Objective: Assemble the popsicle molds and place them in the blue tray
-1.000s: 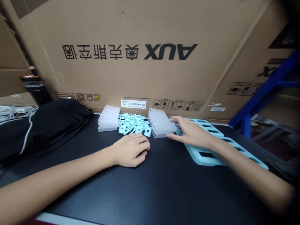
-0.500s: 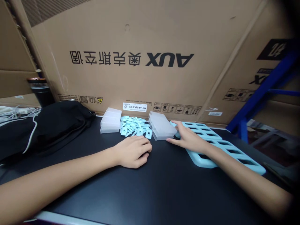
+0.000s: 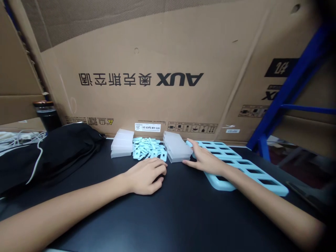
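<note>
My left hand (image 3: 147, 176) rests palm down on the black table, its fingers loosely bent with a gap between thumb and forefinger. It holds nothing that I can see. Just beyond it lies a pile of small light-blue plastic pieces (image 3: 149, 147), some with square holes. My right hand (image 3: 206, 160) has thumb and fingers spread beside a stack of frosted plastic boxes (image 3: 177, 147); whether it touches them I cannot tell. Partly under that hand and forearm are light-blue frames with rectangular openings (image 3: 222, 185). A second frosted box stack (image 3: 122, 143) stands left of the pile.
A large cardboard carton (image 3: 136, 101) walls off the back of the table (image 3: 168, 220). On the left are a black cloth bag (image 3: 65, 150), a dark bottle (image 3: 47, 117) and white cables (image 3: 19, 138). A blue metal post (image 3: 286, 87) rises at the right.
The view has tilted up and turned slightly right. My left thumb and forefinger look a little further apart. Both hands stay in nearly the same places, and the boxes and blue pieces have not moved.
</note>
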Available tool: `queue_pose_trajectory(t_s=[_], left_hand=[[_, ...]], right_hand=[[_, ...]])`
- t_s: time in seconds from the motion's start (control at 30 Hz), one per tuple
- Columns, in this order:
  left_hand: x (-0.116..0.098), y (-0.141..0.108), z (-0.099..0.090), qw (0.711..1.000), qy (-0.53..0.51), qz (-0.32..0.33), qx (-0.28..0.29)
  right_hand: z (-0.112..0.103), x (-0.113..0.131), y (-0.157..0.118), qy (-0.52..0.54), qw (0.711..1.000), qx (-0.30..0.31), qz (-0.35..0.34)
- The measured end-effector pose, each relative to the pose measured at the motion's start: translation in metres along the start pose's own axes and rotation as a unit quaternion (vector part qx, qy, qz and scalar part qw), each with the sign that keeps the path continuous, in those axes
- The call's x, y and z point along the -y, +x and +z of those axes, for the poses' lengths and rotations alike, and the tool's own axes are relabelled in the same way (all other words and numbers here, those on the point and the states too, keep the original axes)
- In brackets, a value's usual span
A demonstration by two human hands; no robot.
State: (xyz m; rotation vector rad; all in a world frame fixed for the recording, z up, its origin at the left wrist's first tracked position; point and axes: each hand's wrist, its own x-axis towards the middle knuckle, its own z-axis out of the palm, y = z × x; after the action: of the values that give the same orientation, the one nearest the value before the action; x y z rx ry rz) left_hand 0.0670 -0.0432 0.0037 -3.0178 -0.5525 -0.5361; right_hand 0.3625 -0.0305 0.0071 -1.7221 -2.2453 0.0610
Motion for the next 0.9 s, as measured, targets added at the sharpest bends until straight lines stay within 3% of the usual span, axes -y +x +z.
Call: queue_pose_trajectory(t_s=[0.17,0.27,0.4,0.57,0.8,0.9], left_hand=[[-0.001,0.002,-0.001,1.0,-0.009,-0.004,0.009],[-0.001,0.002,-0.001,1.0,-0.01,-0.011,0.014],[-0.001,0.001,0.0,1.0,-0.012,-0.013,0.023],[0.0,0.001,0.0,0.999,-0.014,-0.017,0.023],[-0.002,0.001,-0.001,0.999,-0.013,-0.018,0.025],[-0.002,0.0,-0.001,1.0,-0.011,-0.018,0.021]], right_hand=[[-0.027,-0.013,-0.005,0.022,0.998,0.043,-0.031],[-0.06,-0.028,-0.015,-0.009,0.998,0.062,0.005],[-0.088,-0.057,-0.031,-0.031,0.986,0.139,0.084],[-0.088,-0.075,-0.04,0.006,0.983,0.165,0.086],[-0.091,-0.055,-0.039,-0.011,0.978,0.186,0.094],[-0.09,-0.057,-0.039,-0.009,0.975,0.196,0.108]])
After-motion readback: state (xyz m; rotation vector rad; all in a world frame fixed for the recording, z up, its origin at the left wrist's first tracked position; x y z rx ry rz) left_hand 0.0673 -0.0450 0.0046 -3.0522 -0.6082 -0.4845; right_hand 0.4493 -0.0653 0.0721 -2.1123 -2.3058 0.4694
